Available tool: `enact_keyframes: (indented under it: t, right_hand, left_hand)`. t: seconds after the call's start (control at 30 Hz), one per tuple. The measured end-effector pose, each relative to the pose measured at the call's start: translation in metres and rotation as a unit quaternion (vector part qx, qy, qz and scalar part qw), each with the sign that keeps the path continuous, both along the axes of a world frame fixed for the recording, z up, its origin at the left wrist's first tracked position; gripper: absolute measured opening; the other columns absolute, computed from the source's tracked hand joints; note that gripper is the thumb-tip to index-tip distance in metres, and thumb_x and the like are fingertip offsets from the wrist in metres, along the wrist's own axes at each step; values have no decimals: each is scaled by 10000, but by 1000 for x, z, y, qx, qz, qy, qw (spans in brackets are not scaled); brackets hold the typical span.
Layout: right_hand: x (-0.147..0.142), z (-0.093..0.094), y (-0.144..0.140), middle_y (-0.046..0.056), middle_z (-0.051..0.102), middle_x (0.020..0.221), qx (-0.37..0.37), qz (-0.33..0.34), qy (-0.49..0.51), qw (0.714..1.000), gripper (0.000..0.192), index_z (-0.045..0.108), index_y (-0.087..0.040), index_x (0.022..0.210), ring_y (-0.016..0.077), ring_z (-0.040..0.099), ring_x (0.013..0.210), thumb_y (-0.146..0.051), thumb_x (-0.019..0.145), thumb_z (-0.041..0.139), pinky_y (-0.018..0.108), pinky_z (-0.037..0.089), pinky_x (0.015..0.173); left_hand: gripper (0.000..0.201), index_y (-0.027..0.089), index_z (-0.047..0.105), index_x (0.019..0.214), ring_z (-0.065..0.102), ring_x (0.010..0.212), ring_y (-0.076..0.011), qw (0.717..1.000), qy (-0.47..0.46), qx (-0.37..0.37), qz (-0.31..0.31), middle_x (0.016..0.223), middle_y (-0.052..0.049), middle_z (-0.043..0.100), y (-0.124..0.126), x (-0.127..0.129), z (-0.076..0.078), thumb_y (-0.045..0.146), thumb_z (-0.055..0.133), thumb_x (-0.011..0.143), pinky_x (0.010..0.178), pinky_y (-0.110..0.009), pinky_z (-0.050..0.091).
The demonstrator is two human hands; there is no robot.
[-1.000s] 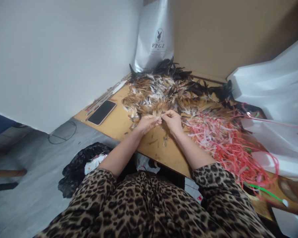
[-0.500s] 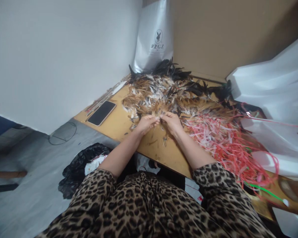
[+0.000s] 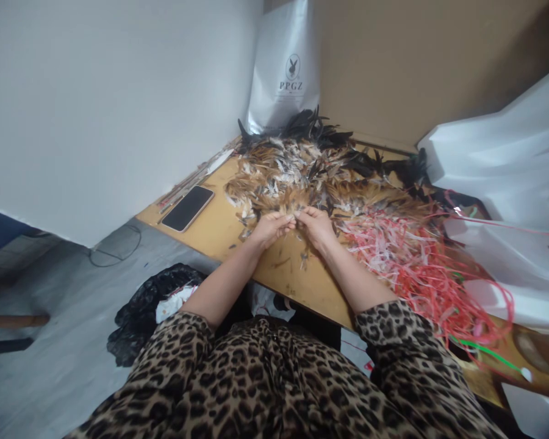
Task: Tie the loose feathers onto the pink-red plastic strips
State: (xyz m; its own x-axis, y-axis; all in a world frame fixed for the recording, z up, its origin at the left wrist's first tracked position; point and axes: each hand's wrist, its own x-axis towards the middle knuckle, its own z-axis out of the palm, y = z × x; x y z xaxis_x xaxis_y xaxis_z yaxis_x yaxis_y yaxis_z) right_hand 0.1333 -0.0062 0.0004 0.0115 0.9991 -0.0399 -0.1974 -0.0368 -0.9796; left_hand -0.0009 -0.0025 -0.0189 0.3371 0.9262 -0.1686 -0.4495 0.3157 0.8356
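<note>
My left hand [image 3: 271,228] and my right hand [image 3: 318,225] meet fingertip to fingertip above the front of the table. Both are closed in a pinch on a small brown feather [image 3: 293,200], which fans out beyond the fingers; its lower end is hidden by them. Just past my hands spreads a heap of loose feathers [image 3: 288,164], brown and white in the middle, with black feathers [image 3: 311,127] along the back. Small feather scraps [image 3: 304,262] lie on the wood by my right wrist.
A phone [image 3: 188,208] lies at the left of the yellow table [image 3: 274,268]. Red and pink ribbon strips [image 3: 421,274] pile up on the right, near white sheeting [image 3: 507,152]. A silver-white bag [image 3: 283,73] stands behind. A black plastic bag [image 3: 139,311] is below at left.
Almost nothing differs; both hands keep their pinch at the same spot, with only a slight shift of the fingers.
</note>
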Motion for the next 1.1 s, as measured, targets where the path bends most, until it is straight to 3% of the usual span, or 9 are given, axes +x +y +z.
enact_keyframes:
  t: [0.2, 0.67, 0.97, 1.1]
  right_hand:
    - [3, -4, 3, -43, 509, 466, -15, 33, 15, 999, 286, 522, -174, 569, 62, 410, 418, -357, 529, 739, 210, 322, 440]
    - [-2, -8, 1, -47, 555, 539, 5, -37, 3, 999, 278, 545, -180, 580, 78, 470, 486, -350, 500, 750, 218, 380, 513]
    - [10, 1, 2, -19, 604, 599, 49, 36, -90, 994, 213, 612, -170, 609, 90, 505, 542, -360, 574, 702, 235, 395, 584]
    - [12, 0, 3, -25, 583, 570, 65, 24, -113, 991, 205, 611, -168, 582, 85, 488, 528, -350, 576, 704, 230, 378, 561]
  left_hand:
    - [198, 82, 629, 717, 546, 537, -36, 1000, 3, 12, -1, 635, -22, 629, 1, 0, -3, 232, 710, 616, 548, -160, 415]
    - [237, 83, 645, 761, 591, 610, -65, 999, 37, 29, -11, 729, -67, 662, -2, 0, 0, 279, 695, 637, 582, -174, 428]
    - [252, 84, 640, 703, 537, 503, -55, 992, 101, 77, -2, 602, -40, 622, -1, 1, -3, 322, 687, 634, 524, -185, 404]
    - [287, 85, 648, 722, 555, 521, -73, 986, 127, 108, -13, 624, -56, 635, -3, 2, 0, 359, 673, 639, 521, -193, 407]
